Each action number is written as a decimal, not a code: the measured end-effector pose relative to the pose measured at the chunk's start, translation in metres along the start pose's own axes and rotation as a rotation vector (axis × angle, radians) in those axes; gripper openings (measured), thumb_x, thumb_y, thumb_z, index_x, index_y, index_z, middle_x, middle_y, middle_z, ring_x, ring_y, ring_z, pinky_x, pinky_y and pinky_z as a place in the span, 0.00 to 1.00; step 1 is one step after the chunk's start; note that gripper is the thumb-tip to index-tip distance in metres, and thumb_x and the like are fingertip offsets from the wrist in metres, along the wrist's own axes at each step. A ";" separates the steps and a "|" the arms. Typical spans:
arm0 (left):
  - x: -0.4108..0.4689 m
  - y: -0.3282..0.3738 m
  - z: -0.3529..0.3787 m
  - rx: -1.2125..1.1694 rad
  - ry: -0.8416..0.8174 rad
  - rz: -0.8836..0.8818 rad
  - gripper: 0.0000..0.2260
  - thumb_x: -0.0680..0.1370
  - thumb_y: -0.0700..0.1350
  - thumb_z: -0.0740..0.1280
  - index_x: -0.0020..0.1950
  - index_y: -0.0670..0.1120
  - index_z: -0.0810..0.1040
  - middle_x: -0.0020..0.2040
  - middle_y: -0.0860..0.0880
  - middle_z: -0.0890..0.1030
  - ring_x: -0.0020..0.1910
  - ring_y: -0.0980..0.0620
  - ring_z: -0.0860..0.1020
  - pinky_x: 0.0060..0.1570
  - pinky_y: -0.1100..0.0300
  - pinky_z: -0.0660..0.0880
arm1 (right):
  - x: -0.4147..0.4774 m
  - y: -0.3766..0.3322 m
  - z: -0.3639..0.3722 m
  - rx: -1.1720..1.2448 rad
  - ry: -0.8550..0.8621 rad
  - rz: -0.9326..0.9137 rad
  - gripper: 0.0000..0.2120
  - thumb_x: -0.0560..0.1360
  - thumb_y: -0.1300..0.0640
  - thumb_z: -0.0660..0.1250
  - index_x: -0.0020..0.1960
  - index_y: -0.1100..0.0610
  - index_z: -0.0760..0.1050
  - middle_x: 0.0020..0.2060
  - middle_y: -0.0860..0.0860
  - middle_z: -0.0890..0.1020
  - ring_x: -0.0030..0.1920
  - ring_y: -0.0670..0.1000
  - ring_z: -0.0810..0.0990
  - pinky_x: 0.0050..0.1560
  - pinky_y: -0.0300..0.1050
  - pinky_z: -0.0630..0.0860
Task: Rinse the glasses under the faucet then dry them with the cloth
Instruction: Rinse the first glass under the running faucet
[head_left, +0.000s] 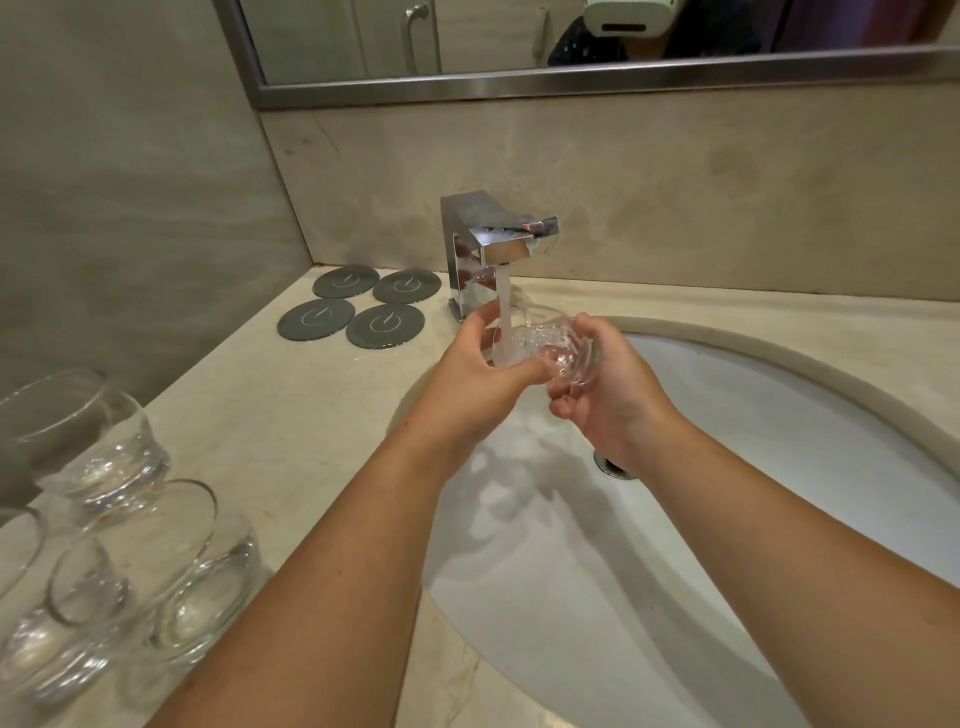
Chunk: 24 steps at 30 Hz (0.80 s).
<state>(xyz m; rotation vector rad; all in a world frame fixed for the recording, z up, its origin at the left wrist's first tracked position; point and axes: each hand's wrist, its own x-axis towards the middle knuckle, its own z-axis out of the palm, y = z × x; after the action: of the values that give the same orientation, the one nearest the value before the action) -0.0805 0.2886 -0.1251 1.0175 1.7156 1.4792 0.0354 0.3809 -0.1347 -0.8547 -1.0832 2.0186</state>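
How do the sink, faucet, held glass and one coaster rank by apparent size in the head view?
1. sink
2. faucet
3. glass, partly hidden, so its place below the faucet is unsure
4. coaster

Grey coasters (351, 310), white sink (779, 415)

The drain (616, 467) is half hidden behind the right arm (727, 493). The left edge cuts off one glass (18, 551) on the table (311, 415).
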 end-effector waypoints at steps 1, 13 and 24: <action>-0.001 0.001 0.000 -0.019 -0.012 -0.017 0.42 0.62 0.56 0.81 0.76 0.58 0.72 0.67 0.53 0.82 0.65 0.52 0.83 0.70 0.47 0.77 | 0.001 0.000 0.000 -0.008 0.003 -0.019 0.09 0.83 0.51 0.64 0.51 0.54 0.79 0.35 0.52 0.79 0.27 0.49 0.71 0.25 0.41 0.65; -0.002 0.004 -0.001 -0.049 0.074 -0.009 0.29 0.67 0.54 0.81 0.67 0.54 0.78 0.60 0.52 0.86 0.57 0.55 0.86 0.55 0.55 0.81 | 0.005 0.004 -0.003 -0.061 -0.038 0.001 0.19 0.83 0.39 0.63 0.58 0.52 0.84 0.43 0.49 0.83 0.30 0.50 0.76 0.27 0.42 0.68; -0.003 0.002 0.002 -0.035 0.063 -0.089 0.47 0.57 0.71 0.78 0.72 0.52 0.76 0.62 0.53 0.85 0.57 0.51 0.86 0.62 0.49 0.83 | 0.002 0.000 -0.001 -0.016 -0.019 -0.082 0.10 0.83 0.51 0.63 0.56 0.57 0.78 0.37 0.52 0.80 0.29 0.51 0.73 0.27 0.43 0.68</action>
<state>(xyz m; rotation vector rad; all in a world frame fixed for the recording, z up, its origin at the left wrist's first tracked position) -0.0774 0.2872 -0.1238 0.8734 1.7492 1.4930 0.0350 0.3829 -0.1361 -0.7880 -1.1280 1.9564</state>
